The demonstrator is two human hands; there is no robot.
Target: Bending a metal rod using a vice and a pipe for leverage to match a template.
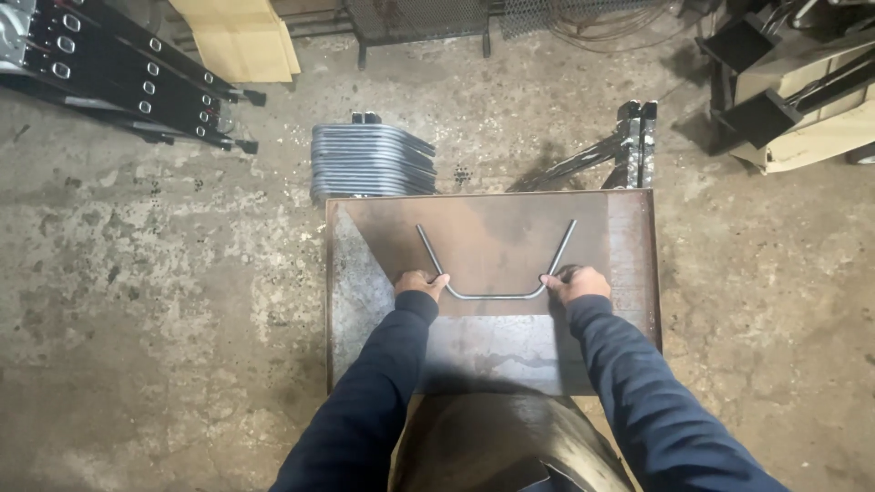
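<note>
Two hands on one piece of work, and we are looking straight down at it: a thin grey steel rod bent into a wide, flat-bottomed U (497, 296) lies on the rusty brown steel plate of the bench (629, 273), its straight base nearest us and both arms slanting up and outward. Our left hand (419, 284) is closed around the left bend, fingers (428, 278) curled tight over the rod, and our right hand (576, 284) is clamped the same way on the right bend, both dark blue sleeves reaching in from below. Just beyond the bench's far left corner we see a neat stack of grey bent steel rods (369, 162) resting on the stained concrete floor (137, 273). Further left lies a bundle of black metal rails (128, 77), well apart from our hands.
</note>
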